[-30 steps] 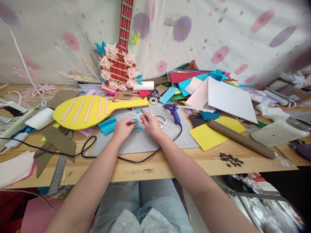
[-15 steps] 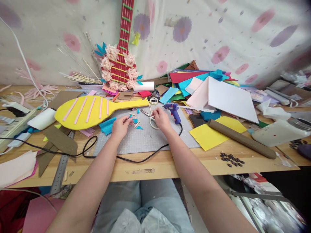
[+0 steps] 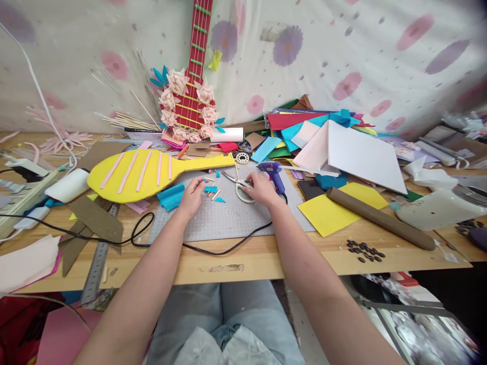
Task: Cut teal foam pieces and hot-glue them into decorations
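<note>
My left hand (image 3: 191, 197) is closed in a pinch beside small blue paper scraps (image 3: 219, 199). Whatever sits between its fingertips is too small to make out. Close to it lie short wooden stick pieces (image 3: 216, 194) and a folded blue crepe paper strip (image 3: 172, 196). My right hand (image 3: 262, 188), fingers loosely bent and apart, hovers by the handles of the scissors (image 3: 244, 194). The scissors lie on the grey cutting mat (image 3: 228, 223) with blades parted. Just behind that hand is a purple glue gun (image 3: 273, 171), partly covered by it.
A yellow paddle-shaped body (image 3: 131, 175) with pink strips lies left. Behind it stands a red guitar-like craft (image 3: 194, 109) with paper flowers. A black cable (image 3: 224, 252) crosses the mat. At right are yellow sheets (image 3: 323, 215), a brown roll (image 3: 380, 218) and black beads (image 3: 365, 251).
My right hand has shifted right, away from the scissors' pivot toward the glue gun, while the scissors stayed put. My left hand has turned slightly upward, uncovering more blue scraps.
</note>
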A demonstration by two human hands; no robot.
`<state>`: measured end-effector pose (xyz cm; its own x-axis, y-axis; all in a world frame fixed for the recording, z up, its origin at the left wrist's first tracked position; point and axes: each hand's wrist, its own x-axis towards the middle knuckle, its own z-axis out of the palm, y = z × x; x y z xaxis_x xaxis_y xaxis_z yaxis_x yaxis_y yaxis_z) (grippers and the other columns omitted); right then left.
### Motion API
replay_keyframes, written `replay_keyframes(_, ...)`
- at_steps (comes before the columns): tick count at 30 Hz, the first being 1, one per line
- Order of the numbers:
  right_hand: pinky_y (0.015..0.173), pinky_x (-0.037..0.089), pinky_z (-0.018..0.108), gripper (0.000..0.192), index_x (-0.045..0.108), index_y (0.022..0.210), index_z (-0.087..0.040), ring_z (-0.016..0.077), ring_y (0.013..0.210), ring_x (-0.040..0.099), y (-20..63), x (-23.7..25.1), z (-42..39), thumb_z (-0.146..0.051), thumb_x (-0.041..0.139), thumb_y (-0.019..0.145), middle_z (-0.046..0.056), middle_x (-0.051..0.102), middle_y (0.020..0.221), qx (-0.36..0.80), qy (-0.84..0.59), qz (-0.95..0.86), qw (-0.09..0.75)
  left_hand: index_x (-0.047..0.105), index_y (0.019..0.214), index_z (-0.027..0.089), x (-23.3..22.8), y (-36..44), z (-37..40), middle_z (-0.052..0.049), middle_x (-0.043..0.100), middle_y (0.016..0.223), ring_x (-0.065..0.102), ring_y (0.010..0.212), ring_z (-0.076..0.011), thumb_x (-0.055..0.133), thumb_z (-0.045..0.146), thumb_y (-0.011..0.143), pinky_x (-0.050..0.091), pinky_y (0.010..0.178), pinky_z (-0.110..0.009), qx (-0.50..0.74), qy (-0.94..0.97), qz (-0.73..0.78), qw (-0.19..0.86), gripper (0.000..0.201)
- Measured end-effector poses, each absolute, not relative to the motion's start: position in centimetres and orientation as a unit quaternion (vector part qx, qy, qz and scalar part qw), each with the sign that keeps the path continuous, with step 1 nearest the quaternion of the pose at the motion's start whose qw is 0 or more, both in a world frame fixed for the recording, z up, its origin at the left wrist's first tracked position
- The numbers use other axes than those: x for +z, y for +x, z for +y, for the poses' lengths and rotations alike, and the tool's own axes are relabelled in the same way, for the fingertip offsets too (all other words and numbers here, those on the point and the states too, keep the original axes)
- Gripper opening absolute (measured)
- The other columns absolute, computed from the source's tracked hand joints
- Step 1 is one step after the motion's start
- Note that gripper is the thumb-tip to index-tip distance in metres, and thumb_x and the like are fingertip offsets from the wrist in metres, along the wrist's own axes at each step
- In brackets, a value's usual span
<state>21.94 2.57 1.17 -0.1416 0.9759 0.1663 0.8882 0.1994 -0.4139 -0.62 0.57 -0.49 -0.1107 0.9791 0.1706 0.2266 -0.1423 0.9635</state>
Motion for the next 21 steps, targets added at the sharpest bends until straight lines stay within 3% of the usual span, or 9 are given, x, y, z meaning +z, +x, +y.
replay_keyframes(6, 0.084, 0.038, 0.036, 0.037, 0.057, 0.099, -0.009, 0.029, 0.104, 0.052, 20.8, 0.9, 2.4, -0.037, 0.06, 0.075, 0.021, 0.058, 0.107, 0.079, -0.64, -0.754, 0.123, 0.047, 0.076, 0.021, -0.4, -0.6, 0.5, 0.006, 0.039, 0.056, 0.034, 0.043, -0.007, 0.055, 0.039, 0.075, 0.031, 0.041, -0.02, 0.528, 0.528, 0.486, 0.455, 0.02)
replay_keyframes(11, 0.072, 0.041, 0.033, 0.025, 0.063, 0.087, -0.014, 0.0266, 0.091, 0.058, 22.5, 2.0, 2.4, -0.035, 0.057, 0.074, 0.016, 0.064, 0.097, 0.163, -0.635, -0.742, 0.137, 0.05, 0.075, 0.02, -0.4, -0.7, 0.5, 0.005, 0.044, 0.058, 0.04, 0.05, -0.0078, 0.055, 0.039, 0.076, 0.036, 0.047, -0.02, 0.556, 0.519, 0.47, 0.448, 0.02)
replay_keyframes(17, 0.06, 0.041, 0.024, 0.029, 0.054, 0.087, -0.018, 0.0133, 0.07, 0.057, 24.8, 3.7, 1.7, -0.041, 0.059, 0.07, 0.003, 0.065, 0.081, 0.462, -0.503, -0.672, 0.287, 0.052, 0.076, 0.02, -0.2, -0.5, 0.4, 0.004, 0.044, 0.059, 0.04, 0.05, -0.0078, 0.055, 0.041, 0.076, 0.033, 0.046, -0.019, 0.55, 0.517, 0.479, 0.448, 0.022)
replay_keyframes(21, 0.059, 0.037, 0.023, 0.043, 0.046, 0.086, -0.019, 0.0114, 0.066, 0.051, 21.8, 2.9, 1.4, -0.044, 0.068, 0.06, -0.001, 0.058, 0.078, 0.366, -0.538, -0.662, 0.372, 0.05, 0.077, 0.02, 0.0, -0.3, 0.3, 0.004, 0.045, 0.063, 0.04, 0.051, -0.0072, 0.057, 0.041, 0.075, 0.033, 0.045, -0.018, 0.555, 0.497, 0.454, 0.489, 0.023)
